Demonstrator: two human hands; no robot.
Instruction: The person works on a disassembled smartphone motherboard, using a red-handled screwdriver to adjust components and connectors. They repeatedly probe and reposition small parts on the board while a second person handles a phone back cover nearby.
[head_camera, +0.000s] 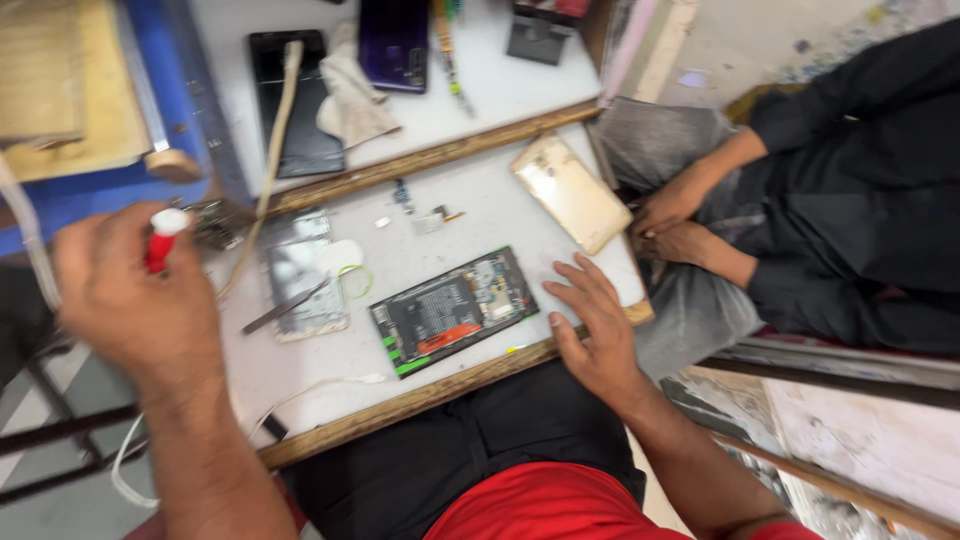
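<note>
My left hand (135, 300) is raised over the left side of the work board and grips a red-handled tool with a white cap (162, 238). Flat on the board's right edge lies my right hand (595, 325), fingers spread, just right of an opened phone (455, 308) with its dark inner parts and green tabs showing. A phone screen panel (298, 270) lies left of it with metal tweezers (285, 305) across it. A gold back cover (572, 192) rests at the board's far right corner.
A second person in dark clothes sits at the right, hands (672, 225) clasped beside the board. Small loose parts (425, 215) lie mid-board. Behind are a black phone (295, 100), a purple phone (395, 42), a white cloth (352, 95) and a blue-edged tray (110, 185).
</note>
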